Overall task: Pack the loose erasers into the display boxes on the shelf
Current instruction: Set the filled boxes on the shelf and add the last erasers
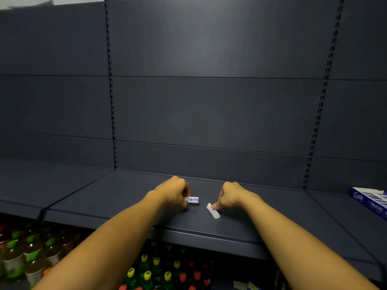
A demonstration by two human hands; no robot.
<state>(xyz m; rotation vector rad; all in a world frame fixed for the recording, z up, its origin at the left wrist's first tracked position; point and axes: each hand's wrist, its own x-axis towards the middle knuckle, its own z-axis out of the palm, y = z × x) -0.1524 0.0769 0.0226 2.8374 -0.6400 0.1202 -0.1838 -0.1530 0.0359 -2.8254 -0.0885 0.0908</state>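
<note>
Dark grey metal makes the shelf [129, 197], and both bare arms reach out over it, side by side. The left hand [174, 192] is curled and pinches one end of a blue and white eraser [193, 199]. The right hand [229, 195] is curled too, with a fingertip pressing on a white eraser [213, 210] that lies flat. There is lots of bare shelf around both hands. A blue display box [370, 200] sits far to the right, near the picture's edge.

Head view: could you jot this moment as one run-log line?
left hand: pinches eraser | right hand: fingertip on second eraser | both erasers on shelf | display box: far right
</note>
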